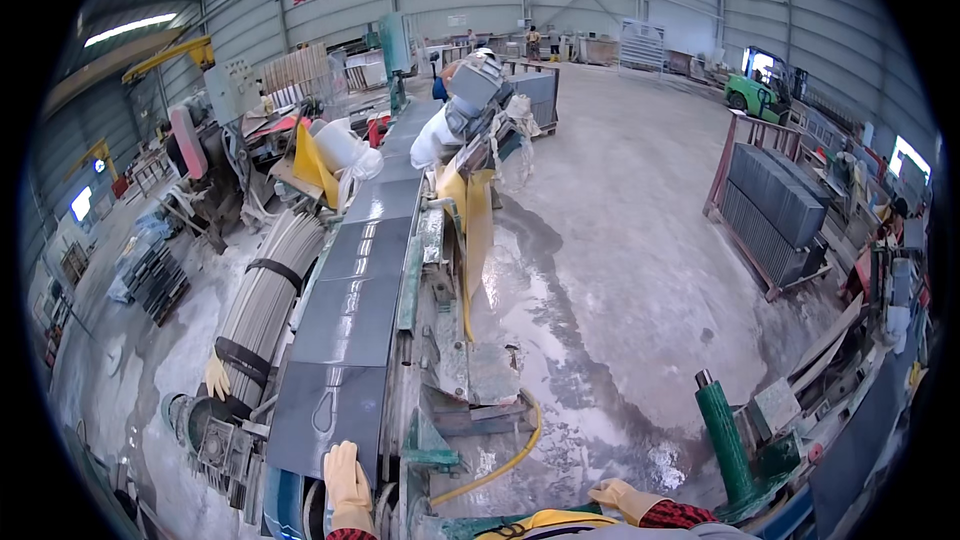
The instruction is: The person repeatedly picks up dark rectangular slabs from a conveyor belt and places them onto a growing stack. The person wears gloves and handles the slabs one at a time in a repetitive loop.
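Clearly the gloved left hand (346, 475) lies flat, fingers spread, on the near edge of the dark stone slab (328, 420) atop the conveyor (360, 270); the right hand (625, 500) hangs loosely curled, holding nothing. Wet slab could slide, catching fingers against the frame.

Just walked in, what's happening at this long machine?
A person in yellowish gloves stands at the near end of a conveyor line carrying dark grey stone slabs in a row. The left hand rests on the edge of the nearest slab. The right hand hangs open off to the side, holding nothing. The floor alongside is wet.
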{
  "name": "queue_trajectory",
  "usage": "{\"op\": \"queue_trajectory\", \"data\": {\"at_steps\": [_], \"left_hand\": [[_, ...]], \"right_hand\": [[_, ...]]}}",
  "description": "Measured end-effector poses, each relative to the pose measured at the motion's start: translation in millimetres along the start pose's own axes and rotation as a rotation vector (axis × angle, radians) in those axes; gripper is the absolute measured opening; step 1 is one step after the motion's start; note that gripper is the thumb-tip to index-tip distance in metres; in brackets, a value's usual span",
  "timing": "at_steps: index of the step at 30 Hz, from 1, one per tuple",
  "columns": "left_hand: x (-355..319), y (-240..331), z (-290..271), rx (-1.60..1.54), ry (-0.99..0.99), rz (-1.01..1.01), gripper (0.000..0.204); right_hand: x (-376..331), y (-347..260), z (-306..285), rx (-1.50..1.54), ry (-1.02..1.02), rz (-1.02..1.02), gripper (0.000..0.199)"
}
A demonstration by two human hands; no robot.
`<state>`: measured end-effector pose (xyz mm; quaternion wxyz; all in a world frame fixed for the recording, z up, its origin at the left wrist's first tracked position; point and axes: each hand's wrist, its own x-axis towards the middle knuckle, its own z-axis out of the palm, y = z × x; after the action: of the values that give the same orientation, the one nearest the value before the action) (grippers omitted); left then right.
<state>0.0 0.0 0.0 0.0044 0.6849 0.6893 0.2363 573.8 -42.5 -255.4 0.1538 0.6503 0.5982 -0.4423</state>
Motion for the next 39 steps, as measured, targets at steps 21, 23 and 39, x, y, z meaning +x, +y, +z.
{"op": "queue_trajectory", "data": {"at_steps": [21, 23, 39], "left_hand": [[-15.6, -3.0, 7.4, 0.027, 0.112, 0.113, 0.028], [-24.5, -10.3, 6.3, 0.060, 0.124, 0.101, 0.029], [-27.7, -3.7, 0.9, 0.043, 0.033, 0.063, 0.030]], "right_hand": [[-44.9, -23.6, -16.0, 0.072, 0.162, -0.020, 0.050], [-60.1, -43.3, -26.3, 0.108, 0.141, 0.017, 0.049], [-44.0, -17.2, -6.7, 0.103, 0.129, 0.026, 0.047]]}}
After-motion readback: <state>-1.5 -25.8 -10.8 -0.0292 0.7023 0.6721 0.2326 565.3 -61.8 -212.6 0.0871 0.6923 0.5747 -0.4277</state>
